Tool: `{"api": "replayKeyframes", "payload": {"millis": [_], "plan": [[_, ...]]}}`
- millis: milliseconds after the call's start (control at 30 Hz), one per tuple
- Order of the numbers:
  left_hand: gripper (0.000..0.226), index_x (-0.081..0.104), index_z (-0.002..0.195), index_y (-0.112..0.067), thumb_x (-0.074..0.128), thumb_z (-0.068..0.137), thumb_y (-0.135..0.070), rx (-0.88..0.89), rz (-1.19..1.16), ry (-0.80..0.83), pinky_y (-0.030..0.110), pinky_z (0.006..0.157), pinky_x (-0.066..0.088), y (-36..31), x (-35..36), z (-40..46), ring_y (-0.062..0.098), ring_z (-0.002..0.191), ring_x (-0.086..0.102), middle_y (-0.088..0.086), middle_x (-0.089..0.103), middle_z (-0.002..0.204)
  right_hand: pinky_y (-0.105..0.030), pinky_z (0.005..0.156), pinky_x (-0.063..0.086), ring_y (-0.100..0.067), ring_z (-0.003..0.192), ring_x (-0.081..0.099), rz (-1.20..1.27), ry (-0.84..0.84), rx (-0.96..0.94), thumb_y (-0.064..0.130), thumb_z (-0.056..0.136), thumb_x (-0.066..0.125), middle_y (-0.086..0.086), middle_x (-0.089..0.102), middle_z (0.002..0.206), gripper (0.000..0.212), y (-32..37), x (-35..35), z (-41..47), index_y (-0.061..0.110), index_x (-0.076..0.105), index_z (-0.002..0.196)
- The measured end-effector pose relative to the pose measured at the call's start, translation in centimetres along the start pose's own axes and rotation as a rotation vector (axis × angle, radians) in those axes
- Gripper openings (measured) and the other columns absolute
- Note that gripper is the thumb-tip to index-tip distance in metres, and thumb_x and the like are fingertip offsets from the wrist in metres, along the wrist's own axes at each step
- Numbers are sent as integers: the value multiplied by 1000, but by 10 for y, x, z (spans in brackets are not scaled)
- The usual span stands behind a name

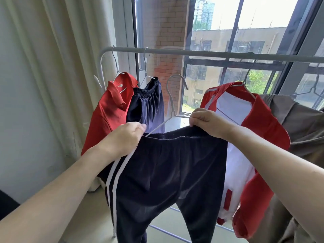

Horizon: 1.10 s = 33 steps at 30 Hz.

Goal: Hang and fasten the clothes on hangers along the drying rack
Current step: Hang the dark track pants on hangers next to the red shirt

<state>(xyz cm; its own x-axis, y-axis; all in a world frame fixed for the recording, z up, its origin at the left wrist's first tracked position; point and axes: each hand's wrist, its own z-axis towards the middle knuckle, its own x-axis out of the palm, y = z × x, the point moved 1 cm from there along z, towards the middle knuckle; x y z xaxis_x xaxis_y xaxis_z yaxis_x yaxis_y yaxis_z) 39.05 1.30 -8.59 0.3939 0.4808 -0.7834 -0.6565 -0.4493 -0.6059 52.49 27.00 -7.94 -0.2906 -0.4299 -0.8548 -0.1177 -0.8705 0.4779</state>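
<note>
Dark navy track pants [166, 169] with two white side stripes hang spread out in front of me. My left hand [122, 137] grips the left end of their waistband together with the shoulder of a wire hanger [172, 102]. My right hand [206, 122] pinches the right end of the waistband. The hanger's hook rises between my hands, below the white rack rail [201, 54] and not on it. The hanger's lower part is hidden inside the waistband.
On the rail hang a red polo shirt [108, 109], navy shorts [149, 102], a red-and-white jacket [245, 123] and a brown garment [305, 130]. A cream curtain [61, 67] is at left. The window is behind the rack. A gap lies between shorts and jacket.
</note>
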Motion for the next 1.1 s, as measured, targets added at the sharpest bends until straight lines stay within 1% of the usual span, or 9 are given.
{"api": "replayKeyframes", "payload": {"millis": [67,167,267,333,467,667,867,1000,1100], "plan": [[46,64,84,-19,49,93,-62,22,-45,137,36,74,50,-6,-1,-5,18,72,62,0,66,73,-21,86,42,-10,93,54,-56,2,-25,26,103,42,5,54,99,27,0,0,4,24,63,85],[21,66,82,-25,64,93,-42,92,37,107,19,55,38,-13,1,-6,3,49,48,-13,53,52,-29,88,46,-11,91,53,-205,31,-76,27,103,40,7,53,98,26,-2,-5,13,23,61,89],[23,63,76,-20,60,97,-29,110,-3,-38,17,45,30,-15,5,-4,5,40,41,-13,44,40,-33,91,45,-12,93,52,-342,31,-113,27,104,39,7,54,98,22,-1,-11,24,26,56,91],[26,61,75,-17,57,98,-27,87,-27,-102,18,43,30,-19,7,-4,7,39,40,-12,42,38,-27,97,39,-15,103,51,-471,22,-140,27,105,37,4,56,106,23,1,-13,34,24,59,98],[26,59,75,-15,55,98,-26,56,22,-183,25,48,33,-34,12,7,12,50,48,-6,49,50,-23,88,36,-18,110,51,-630,-24,-185,29,105,36,2,56,113,29,2,-18,58,19,62,112],[28,51,69,-19,54,96,-26,2,49,-271,31,58,36,-57,29,40,26,66,57,1,56,63,-40,85,52,-21,99,58,-634,-111,-152,27,102,41,3,58,103,25,-18,-29,89,19,65,104],[33,44,66,-21,53,97,-28,-60,107,-326,32,62,36,-83,39,72,30,72,57,-2,54,62,-32,74,53,-22,92,59,-664,-232,-235,6,94,47,1,56,105,21,-38,-42,115,17,62,104],[24,60,82,-11,52,98,-27,-71,134,-362,34,66,44,-96,35,93,30,78,63,4,63,69,-30,74,53,-21,88,63,-646,-243,-319,9,97,46,1,60,101,20,-44,-55,134,16,63,106],[25,61,84,-9,52,97,-28,-81,147,-382,36,71,46,-101,32,109,32,82,63,8,65,75,-21,70,44,-18,86,65,-625,-292,-361,13,98,50,2,63,102,18,-47,-67,146,18,65,108]]}}
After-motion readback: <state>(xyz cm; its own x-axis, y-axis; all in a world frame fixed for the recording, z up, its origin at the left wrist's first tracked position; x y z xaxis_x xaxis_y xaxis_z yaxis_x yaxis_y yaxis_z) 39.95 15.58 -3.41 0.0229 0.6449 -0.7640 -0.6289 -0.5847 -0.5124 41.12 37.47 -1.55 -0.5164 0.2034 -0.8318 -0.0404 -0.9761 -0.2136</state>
